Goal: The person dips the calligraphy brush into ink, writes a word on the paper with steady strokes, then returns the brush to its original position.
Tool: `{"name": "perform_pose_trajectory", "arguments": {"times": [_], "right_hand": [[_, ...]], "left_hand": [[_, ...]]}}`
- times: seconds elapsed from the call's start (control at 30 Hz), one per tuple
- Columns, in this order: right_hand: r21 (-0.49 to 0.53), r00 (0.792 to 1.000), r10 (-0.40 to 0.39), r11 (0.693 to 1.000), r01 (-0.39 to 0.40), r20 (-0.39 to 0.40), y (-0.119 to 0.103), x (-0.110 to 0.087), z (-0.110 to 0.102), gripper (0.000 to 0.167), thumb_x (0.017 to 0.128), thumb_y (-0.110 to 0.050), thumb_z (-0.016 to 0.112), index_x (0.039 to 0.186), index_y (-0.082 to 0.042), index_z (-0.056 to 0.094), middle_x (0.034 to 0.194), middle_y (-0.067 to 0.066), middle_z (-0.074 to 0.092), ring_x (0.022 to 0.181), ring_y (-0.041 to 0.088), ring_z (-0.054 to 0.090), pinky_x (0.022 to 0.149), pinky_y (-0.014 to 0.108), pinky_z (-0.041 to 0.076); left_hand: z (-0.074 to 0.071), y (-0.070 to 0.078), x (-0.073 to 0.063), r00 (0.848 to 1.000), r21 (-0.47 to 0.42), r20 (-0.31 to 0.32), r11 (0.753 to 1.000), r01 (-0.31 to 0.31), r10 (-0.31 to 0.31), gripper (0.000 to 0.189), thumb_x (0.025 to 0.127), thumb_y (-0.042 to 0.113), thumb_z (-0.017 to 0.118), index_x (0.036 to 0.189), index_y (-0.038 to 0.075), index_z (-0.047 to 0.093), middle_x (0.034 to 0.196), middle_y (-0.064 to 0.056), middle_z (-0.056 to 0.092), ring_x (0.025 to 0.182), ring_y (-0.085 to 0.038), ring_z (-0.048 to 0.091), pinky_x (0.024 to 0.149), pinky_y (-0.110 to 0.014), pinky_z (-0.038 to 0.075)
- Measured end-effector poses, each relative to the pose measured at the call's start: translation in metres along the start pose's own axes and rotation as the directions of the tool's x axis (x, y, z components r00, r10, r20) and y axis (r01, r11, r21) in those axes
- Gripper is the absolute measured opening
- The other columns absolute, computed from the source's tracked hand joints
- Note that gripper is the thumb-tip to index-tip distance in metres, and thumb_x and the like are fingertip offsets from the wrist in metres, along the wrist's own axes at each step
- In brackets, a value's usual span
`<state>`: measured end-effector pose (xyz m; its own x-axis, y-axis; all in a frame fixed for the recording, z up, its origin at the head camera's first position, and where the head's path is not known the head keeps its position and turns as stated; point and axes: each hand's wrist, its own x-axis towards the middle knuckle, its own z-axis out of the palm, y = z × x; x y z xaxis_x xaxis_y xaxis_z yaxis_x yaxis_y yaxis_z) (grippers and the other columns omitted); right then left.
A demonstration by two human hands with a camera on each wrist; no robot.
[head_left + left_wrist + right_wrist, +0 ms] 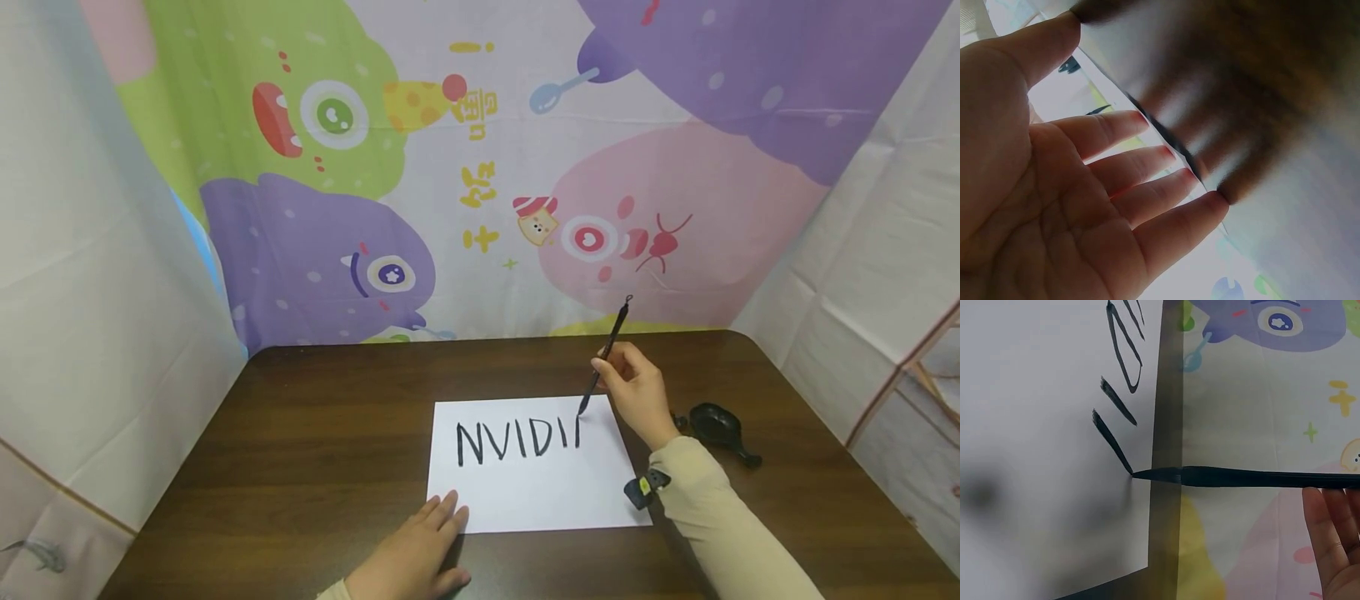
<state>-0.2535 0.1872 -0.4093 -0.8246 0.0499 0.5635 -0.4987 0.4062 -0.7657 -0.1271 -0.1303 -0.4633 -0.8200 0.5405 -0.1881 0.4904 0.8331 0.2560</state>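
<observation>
My right hand (637, 392) pinches a slim black brush (606, 354) with a small loop at its top end. In the right wrist view the dark brush tip (1147, 475) meets the end of a black stroke. Below it lies a white sheet of paper (540, 492) bearing bold black letters (517, 440) that read NVIDI, followed by one slanted stroke. My left hand (412, 546) rests with fingers extended on the lower left corner of the sheet; in the left wrist view its fingertips (1182, 181) touch the paper's edge.
Right of the right hand, a small black dish (715, 423) with a short handle sits on the dark wooden table (322, 450). A cartoon-printed curtain (495, 308) hangs behind the table. Pale fabric walls (75, 275) stand at both sides.
</observation>
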Motion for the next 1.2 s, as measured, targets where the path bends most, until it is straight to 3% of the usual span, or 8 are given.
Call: {"name": "perform_pose_trajectory", "arguments": {"times": [0.27, 0.6, 0.87, 1.2], "right_hand": [[-0.015, 1.0, 0.005, 1.0, -0.005, 0.0, 0.001, -0.002, -0.001, 0.014, 0.089, 0.001, 0.066, 0.099, 0.01, 0.061, 0.074, 0.022, 0.059, 0.062, 0.02, 0.065, 0.063, 0.036, 0.061], [-0.093, 0.999, -0.052, 0.994, 0.051, -0.001, 0.003, -0.008, -0.003, 0.015, 0.088, 0.002, 0.068, 0.099, 0.01, 0.063, 0.073, 0.017, 0.059, 0.061, 0.016, 0.057, 0.058, 0.013, 0.053], [-0.114, 0.999, -0.026, 0.993, 0.028, 0.024, 0.001, -0.013, -0.007, 0.015, 0.088, 0.002, 0.068, 0.1, 0.008, 0.063, 0.072, 0.015, 0.057, 0.061, 0.028, 0.063, 0.058, 0.013, 0.051], [-0.1, 0.997, 0.001, 0.995, 0.007, 0.071, 0.031, -0.016, -0.013, 0.015, 0.088, -0.004, 0.07, 0.102, 0.001, 0.065, 0.074, 0.012, 0.059, 0.061, 0.018, 0.064, 0.058, 0.017, 0.055]], "left_hand": [[0.0, 0.001, 0.0, 1.0, 0.006, 0.001, 1.0, 0.003, -0.004, 0.073, 0.086, 0.047, 0.07, 0.143, 0.007, 0.049, 0.154, -0.018, 0.041, 0.137, -0.042, 0.043, 0.106, -0.057, 0.043], [0.001, 0.001, 0.0, 1.0, 0.029, -0.017, 1.0, -0.012, 0.012, 0.073, 0.085, 0.047, 0.07, 0.142, 0.006, 0.049, 0.152, -0.019, 0.043, 0.135, -0.043, 0.046, 0.106, -0.055, 0.043], [0.0, 0.001, 0.0, 1.0, 0.028, -0.021, 0.999, -0.016, 0.017, 0.073, 0.085, 0.046, 0.07, 0.142, 0.005, 0.05, 0.151, -0.019, 0.043, 0.134, -0.043, 0.046, 0.106, -0.056, 0.043], [-0.001, 0.002, 0.0, 1.0, 0.021, -0.008, 1.0, -0.01, 0.01, 0.073, 0.085, 0.046, 0.07, 0.142, 0.005, 0.05, 0.152, -0.019, 0.043, 0.135, -0.043, 0.045, 0.105, -0.056, 0.043]]}}
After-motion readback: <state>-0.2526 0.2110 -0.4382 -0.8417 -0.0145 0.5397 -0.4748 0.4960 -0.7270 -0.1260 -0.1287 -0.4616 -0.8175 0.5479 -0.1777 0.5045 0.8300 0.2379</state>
